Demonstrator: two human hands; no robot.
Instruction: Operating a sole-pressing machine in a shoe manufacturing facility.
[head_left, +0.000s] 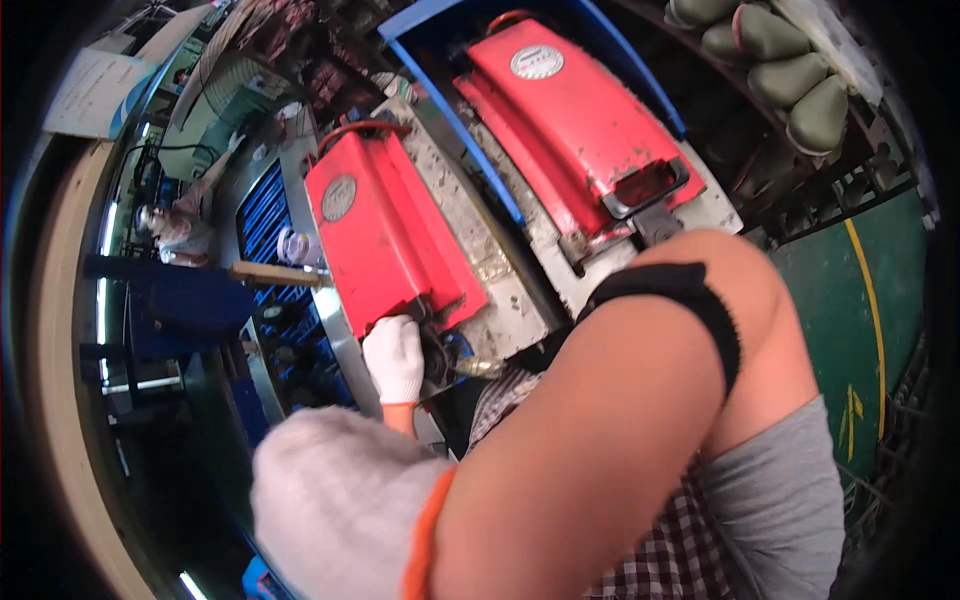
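Observation:
My left hand [393, 358], in a white knit glove, is closed at the front end of the left red metal cover [365, 230]. Its fingers curl over a dark handle there, mostly hidden by the glove. My right arm crosses the foreground, bent, and my right hand [335, 500] is up close, in a white glove with an orange cuff. Blur and the angle hide its fingers. To the right lies a second red cover [560, 120], with a black frame-shaped handle [648, 188] at its front. Both covers rest on worn, pale machine bases and carry round plates.
A blue metal guard [465, 130] surrounds the right cover's far end. Olive shoe-shaped forms [790, 80] sit on a rack at upper right. Further left, another person [185, 225] is beside a workbench with blue slats [265, 215]. The green floor [825, 290] has yellow lines.

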